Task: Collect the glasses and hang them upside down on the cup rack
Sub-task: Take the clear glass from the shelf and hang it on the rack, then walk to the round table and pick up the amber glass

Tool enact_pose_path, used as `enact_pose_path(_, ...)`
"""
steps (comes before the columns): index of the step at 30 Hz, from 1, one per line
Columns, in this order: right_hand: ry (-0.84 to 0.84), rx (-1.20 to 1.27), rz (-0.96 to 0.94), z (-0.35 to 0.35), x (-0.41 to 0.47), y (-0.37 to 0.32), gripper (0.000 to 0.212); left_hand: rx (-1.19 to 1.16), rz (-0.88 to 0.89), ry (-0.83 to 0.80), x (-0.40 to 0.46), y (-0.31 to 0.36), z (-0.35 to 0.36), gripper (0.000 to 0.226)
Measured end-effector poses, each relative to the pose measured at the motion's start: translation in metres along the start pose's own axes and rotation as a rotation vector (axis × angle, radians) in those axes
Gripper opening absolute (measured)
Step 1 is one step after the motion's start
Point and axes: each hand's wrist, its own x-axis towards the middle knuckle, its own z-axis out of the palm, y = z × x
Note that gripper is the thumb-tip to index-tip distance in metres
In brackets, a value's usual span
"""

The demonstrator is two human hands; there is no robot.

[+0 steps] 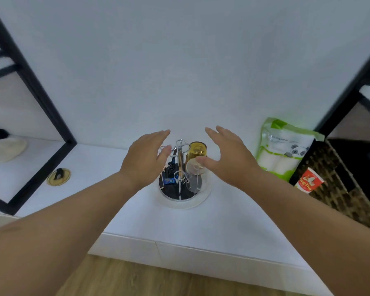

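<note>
The rack (181, 165) stands on a round tray (203, 199) on the white counter (137, 212), near its back edge where it meets the wall, about midway along the visible stretch. Two glasses already hang mouth-down on its arms: an amber glass (198, 149) on the wall side and a clear glass (193, 177) on the side nearer the front edge. A third small clear rim seems to show low by the stem, but I cannot tell if it is another glass. Small dark items lie on the tray's left part.

Both hands are empty. The left hand (144, 159) hovers at the rack's left, fingers straight and loosely together, thumb near a rack arm. The right hand (228, 158) hovers at its right, fingers straight and slightly spread, thumb just in front of the clear glass; whether it touches is unclear.

No loose glass shows elsewhere on the counter; toward the right end are only a green pack (284, 150) and a red cup (309, 181). Judging by this, the hanging looks done or nearly so, with free arms left on the rack.
</note>
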Motion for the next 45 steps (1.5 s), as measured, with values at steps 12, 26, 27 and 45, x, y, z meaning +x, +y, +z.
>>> enact_pose_path(12, 0.320, 0.094, -0.092, -0.287, -0.084, -0.133, 0.070, -0.213, 0.207, 0.099, 0.004, 0.210, -0.272, 0.052)
enact_pose_path(26, 0.596, 0.184, 0.070, -0.448, -0.257, -0.228, 0.071, -0.569, 0.439, 0.034, -0.064, 0.353, -0.414, 0.054)
enact_pose_path(27, 0.618, 0.185, 0.094, -0.452, -0.271, -0.231, 0.072, -0.583, 0.467, 0.020, -0.071, 0.362, -0.412, 0.055)
enact_pose_path(45, 1.103, -0.166, 0.719, -0.536, -0.648, -0.198, 0.072, -0.801, 1.047, -0.378, -0.225, 0.666, -0.324, 0.055)
